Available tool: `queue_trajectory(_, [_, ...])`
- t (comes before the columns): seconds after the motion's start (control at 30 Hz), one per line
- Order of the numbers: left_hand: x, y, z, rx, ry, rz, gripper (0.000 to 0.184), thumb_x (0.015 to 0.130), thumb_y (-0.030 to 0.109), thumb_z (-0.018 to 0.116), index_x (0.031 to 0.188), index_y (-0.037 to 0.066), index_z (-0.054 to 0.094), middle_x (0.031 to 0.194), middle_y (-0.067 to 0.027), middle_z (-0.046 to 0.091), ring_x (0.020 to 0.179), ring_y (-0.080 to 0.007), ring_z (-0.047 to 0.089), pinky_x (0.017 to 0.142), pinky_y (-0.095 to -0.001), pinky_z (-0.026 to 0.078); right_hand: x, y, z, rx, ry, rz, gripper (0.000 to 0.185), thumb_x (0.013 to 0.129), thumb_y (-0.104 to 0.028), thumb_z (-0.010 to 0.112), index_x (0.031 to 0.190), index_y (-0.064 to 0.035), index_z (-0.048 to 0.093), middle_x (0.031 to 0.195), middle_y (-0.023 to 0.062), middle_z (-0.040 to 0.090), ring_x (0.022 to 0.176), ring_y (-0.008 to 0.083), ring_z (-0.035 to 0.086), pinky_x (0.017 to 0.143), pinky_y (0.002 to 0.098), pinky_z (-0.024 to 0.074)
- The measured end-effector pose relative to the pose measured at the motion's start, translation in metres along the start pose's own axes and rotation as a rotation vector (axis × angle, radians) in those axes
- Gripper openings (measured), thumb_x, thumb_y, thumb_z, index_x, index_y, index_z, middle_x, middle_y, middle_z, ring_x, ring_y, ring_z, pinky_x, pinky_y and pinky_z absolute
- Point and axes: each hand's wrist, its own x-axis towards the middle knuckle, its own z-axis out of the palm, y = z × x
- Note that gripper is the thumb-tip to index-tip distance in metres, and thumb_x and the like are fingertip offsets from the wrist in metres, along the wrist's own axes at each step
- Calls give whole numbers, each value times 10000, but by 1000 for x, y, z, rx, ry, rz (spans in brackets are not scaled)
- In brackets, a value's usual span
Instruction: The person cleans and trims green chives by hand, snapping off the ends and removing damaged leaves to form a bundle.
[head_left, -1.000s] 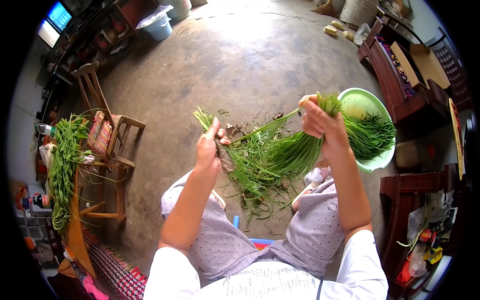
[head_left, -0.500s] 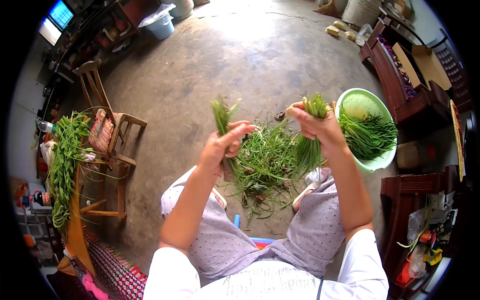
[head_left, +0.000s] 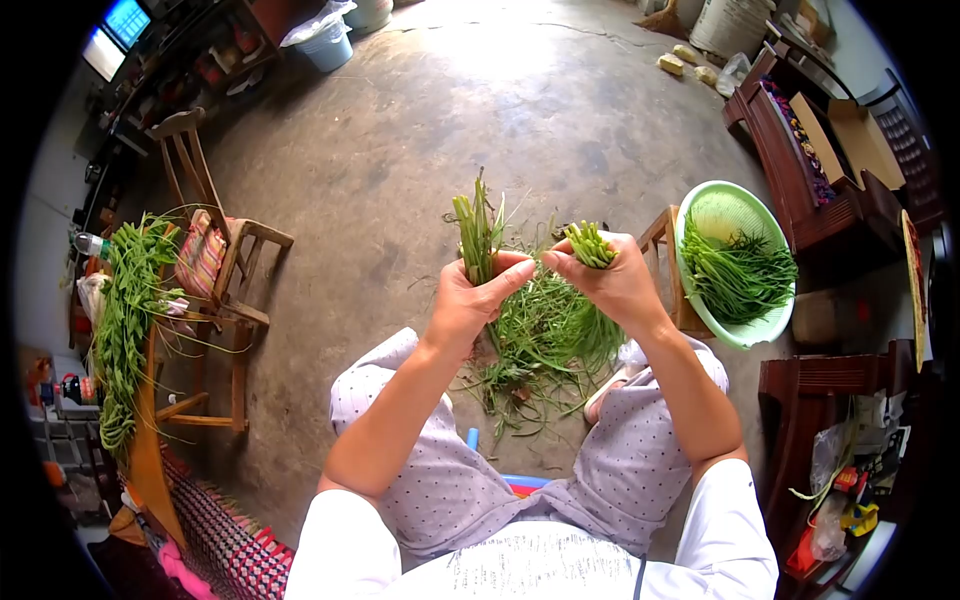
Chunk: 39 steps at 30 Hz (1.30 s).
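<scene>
My left hand (head_left: 478,300) is closed around a small bunch of green stalks (head_left: 478,235) that stands nearly upright. Wrapped round a thicker bundle of long green stems (head_left: 590,246) is my right hand (head_left: 615,285), with the cut ends facing up and the leaves hanging below. The thumbs of both hands are close together between the bunches; whether a thin stem lies between them is too small to tell. Below the hands, a loose heap of green leaves and trimmings (head_left: 525,345) lies on the floor between my feet.
A light green basket (head_left: 715,200) holding more greens rests on a wooden stool (head_left: 660,235) at the right. Leafy greens (head_left: 130,320) lie on a wooden surface at the left, beside a wooden chair (head_left: 255,235). Dark wooden furniture (head_left: 820,375) stands at the right edge.
Both hands have come closer together in front of me. The right bundle has tilted so its cut ends face up towards me. My left fingers have closed in on their bunch.
</scene>
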Motion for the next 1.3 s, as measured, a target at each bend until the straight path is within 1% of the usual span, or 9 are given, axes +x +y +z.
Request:
queue_trajectory(0.23, [-2,3,-2,-15,-10,-50,134,802,156,695,890,60,662,729,26,615,492,6,401,408,-171,259,7,-14,-28,195,265,132,201,822,-198,680,871,-6,649,671,-52,563,585,30,487,508,200,390])
queue_trajectory(0.33, [-2,4,-3,-78,-58,-98,144,826,150,661,928,53,631,741,21,600,477,9,386,389,-165,237,10,-14,-31,113,365,17,223,818,-208,685,920,-11,656,729,-29,604,619,36,511,545,199,412])
queue_trajectory(0.4, [-2,4,-4,-144,-95,-116,189,825,168,670,970,56,629,758,14,621,495,2,405,411,-168,264,6,-20,-31,-13,309,55,255,802,-225,702,944,-17,660,784,-2,636,663,40,534,586,200,430])
queue_trajectory(0.5, [-1,4,-2,-171,-133,-107,202,831,178,664,991,62,622,753,21,618,499,4,406,415,-165,266,-1,-29,-15,120,58,114,253,790,-216,715,912,-2,658,766,-2,629,690,41,542,591,199,432])
queue_trajectory(0.77, [-3,-1,4,-8,-114,-74,154,828,175,658,938,75,617,726,28,588,495,6,390,399,-156,261,-4,-22,-2,276,7,152,186,786,-154,719,809,21,657,721,-4,620,670,48,541,585,218,438])
queue_trajectory(0.97, [-5,9,0,-70,-190,-207,178,848,242,618,935,86,621,727,46,573,504,26,381,394,-134,253,-4,-23,-4,267,-18,96,183,800,-150,701,798,29,661,706,1,626,651,46,534,569,213,427])
queue_trajectory(1.13, [-4,8,-2,-189,-258,-277,195,869,242,581,958,69,602,778,39,573,517,26,393,378,-118,259,-3,-11,-5,176,29,-57,180,815,-167,686,833,12,666,641,-31,569,589,29,467,502,220,376])
queue_trajectory(1.23, [-3,7,-6,-250,-302,-262,191,873,231,573,951,58,599,776,35,575,513,24,390,374,-114,266,-3,-18,-12,28,130,-45,197,818,-176,682,879,10,654,607,-54,506,559,17,415,484,215,348])
queue_trajectory(1.3, [-3,7,-7,-253,-304,-255,203,860,232,597,965,58,607,777,34,579,518,19,388,390,-124,269,-2,-18,-18,-41,82,-50,203,816,-180,684,887,7,645,601,-59,486,553,16,402,483,209,340])
